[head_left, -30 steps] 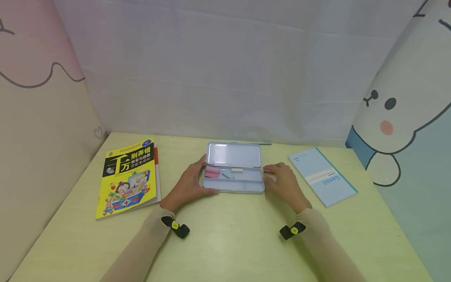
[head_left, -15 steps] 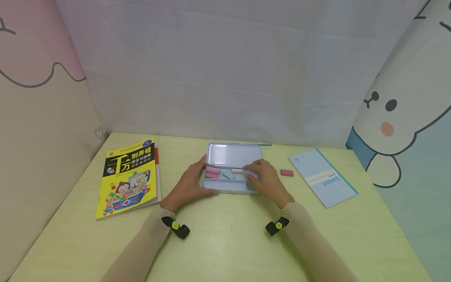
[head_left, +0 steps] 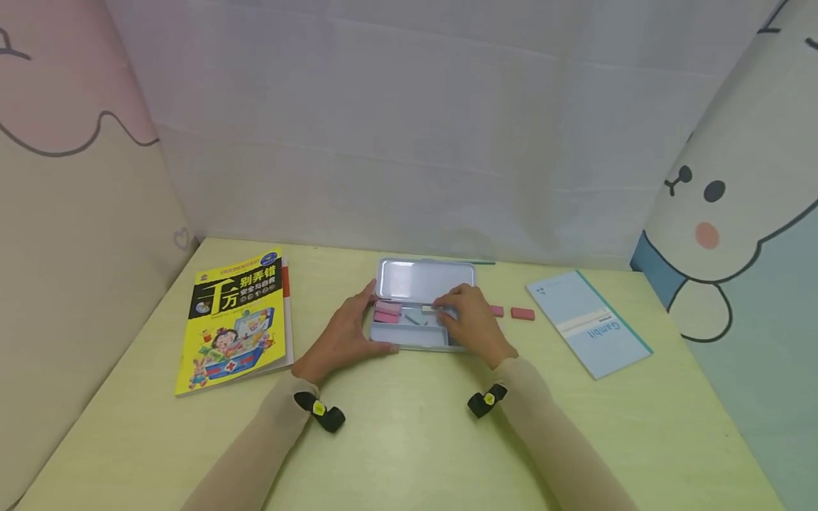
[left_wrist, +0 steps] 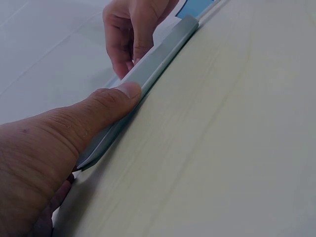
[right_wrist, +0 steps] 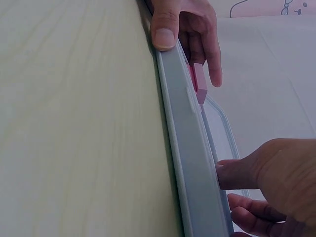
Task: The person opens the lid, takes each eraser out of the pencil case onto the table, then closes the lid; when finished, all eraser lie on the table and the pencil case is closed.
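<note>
A pale blue pencil case (head_left: 409, 336) lies on the table with its lid (head_left: 422, 279) raised at the back. My left hand (head_left: 341, 333) grips its left end, thumb along the front wall and fingers behind. Inside, at the left, are pink erasers (head_left: 387, 312), with small teal pieces (head_left: 415, 320) beside them. My right hand (head_left: 476, 323) reaches into the back compartment and pinches a white eraser (head_left: 426, 309) at its right end. From the right wrist view, the front wall hides these fingertips. Two more pink erasers (head_left: 522, 314) lie on the table to the right.
At the left, a yellow book (head_left: 233, 341) rests on another book. A light blue notebook (head_left: 588, 323) lies angled at the right. Behind the lid is a thin green stick (head_left: 482, 262), close to the curtain at the table's back.
My right hand has moved left from a pink eraser beside the case to the white eraser inside it, uncovering two pink erasers on the table. The left hand has kept its grip.
</note>
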The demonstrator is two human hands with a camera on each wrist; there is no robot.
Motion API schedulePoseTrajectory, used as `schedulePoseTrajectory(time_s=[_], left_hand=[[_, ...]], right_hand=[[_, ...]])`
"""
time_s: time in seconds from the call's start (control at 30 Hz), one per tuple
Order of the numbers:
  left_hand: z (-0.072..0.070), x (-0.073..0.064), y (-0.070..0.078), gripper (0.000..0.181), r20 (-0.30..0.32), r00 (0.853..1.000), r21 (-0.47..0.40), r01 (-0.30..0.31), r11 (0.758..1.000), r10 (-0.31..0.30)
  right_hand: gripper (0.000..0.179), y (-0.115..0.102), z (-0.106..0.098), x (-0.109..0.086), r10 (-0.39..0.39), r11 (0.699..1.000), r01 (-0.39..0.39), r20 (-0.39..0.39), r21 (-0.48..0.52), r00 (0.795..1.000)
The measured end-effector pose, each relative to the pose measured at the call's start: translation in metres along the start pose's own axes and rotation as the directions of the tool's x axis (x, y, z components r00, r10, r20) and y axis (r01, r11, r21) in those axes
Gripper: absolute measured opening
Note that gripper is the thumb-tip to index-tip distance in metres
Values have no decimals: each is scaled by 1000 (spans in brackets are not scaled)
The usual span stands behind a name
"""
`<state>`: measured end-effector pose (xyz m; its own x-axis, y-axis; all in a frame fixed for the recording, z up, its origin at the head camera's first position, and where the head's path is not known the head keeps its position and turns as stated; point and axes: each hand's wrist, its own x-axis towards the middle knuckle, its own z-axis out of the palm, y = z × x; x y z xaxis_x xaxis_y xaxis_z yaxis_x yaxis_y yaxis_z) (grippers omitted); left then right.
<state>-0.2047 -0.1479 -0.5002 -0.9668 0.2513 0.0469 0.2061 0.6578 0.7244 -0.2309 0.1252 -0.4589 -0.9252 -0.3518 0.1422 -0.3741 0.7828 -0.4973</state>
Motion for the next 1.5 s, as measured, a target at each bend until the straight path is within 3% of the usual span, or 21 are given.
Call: schedulePoseTrajectory(time_s=[0.23,0.43,0.77,0.93,1.23,1.5], left_hand=[[-1,-1,1,135,-9,1000,-1,-10,1000,10],[0,0,0,135,-2,1000,-5,-14,1000,14],[-1,0,0,135,-2,1000,2,-13,1000,13],[0,0,1,134,-2,1000,-1,-14,1000,14],[0,1,0,135,-5,1000,-2,-27,1000,27],[1,0,-1,135,-4,1000,4,-9,1000,9]], right_hand=[[13,-5,4,7,50,999,-51,12,15,999],[9,-5,4,8,45,999,-46,3,29,999],[10,0,-8,-3,64,978,-40,-111,205,992],[17,11,-16,-10,88,972,-45,-181,230,980],[21,39,-35,-30,163,957,-119,-154,264,974],[20,61,-52,-49,206,963,-163,-198,213,958]])
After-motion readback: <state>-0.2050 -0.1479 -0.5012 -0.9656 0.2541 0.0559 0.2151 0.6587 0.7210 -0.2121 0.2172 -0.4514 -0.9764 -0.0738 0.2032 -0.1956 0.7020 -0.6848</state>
